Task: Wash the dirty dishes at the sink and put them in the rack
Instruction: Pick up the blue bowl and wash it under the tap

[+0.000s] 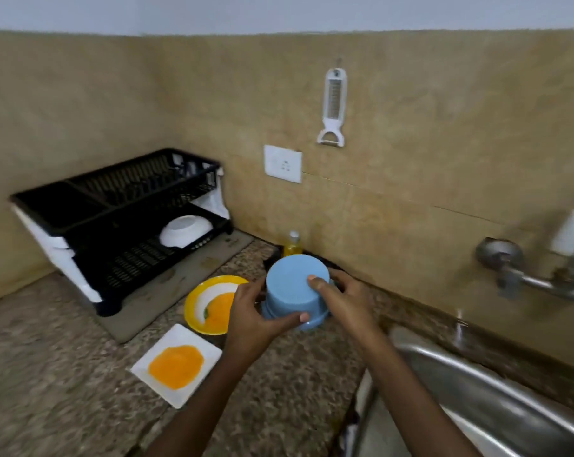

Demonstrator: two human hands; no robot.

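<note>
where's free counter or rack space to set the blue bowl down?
Rack: lower tier left of the white bowl is bare; the upper tier looks empty. Counter: open left of the square plate. Crowded between the yellow plate, both hands and the sink rim.

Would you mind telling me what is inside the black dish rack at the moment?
One white bowl lies tipped on the lower tier of the dish rack; the upper tier looks empty, though its depths are too dark to confirm.

Speckled granite surface (48, 374). On it: grey mat (167, 291) w/ black rack (120, 225), yellow plate (209, 305), white sq. plate (176, 364), soap bottle (292, 245) by wall.
</note>
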